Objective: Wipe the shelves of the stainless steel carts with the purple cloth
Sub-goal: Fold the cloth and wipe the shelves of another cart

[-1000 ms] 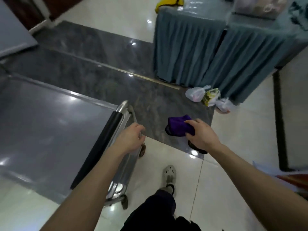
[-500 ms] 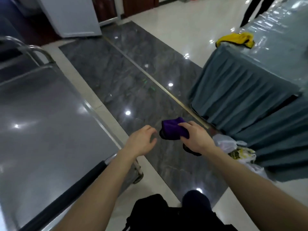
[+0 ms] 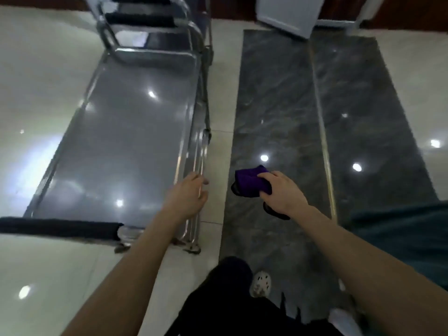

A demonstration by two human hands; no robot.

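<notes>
A stainless steel cart (image 3: 126,132) stretches away from me on the left, its bare top shelf glossy with light spots. A black-padded handle (image 3: 60,227) crosses its near end. My left hand (image 3: 188,196) reaches over the cart's right rim near the front corner, fingers loosely extended, holding nothing. My right hand (image 3: 282,194) grips the bunched purple cloth (image 3: 252,181) in the air above the dark floor strip, to the right of the cart and apart from it.
A second steel cart (image 3: 150,27) stands nose to tail beyond the first. A white appliance (image 3: 291,13) sits at the far end of the dark marble floor strip (image 3: 286,105). A teal table skirt (image 3: 412,238) hangs at the right edge. My legs and shoe (image 3: 260,284) are below.
My view has swung left, so the cart now runs lengthwise ahead. My left hand came off the cart's handle end and now hovers by its right rim. The right hand kept hold of the cloth.
</notes>
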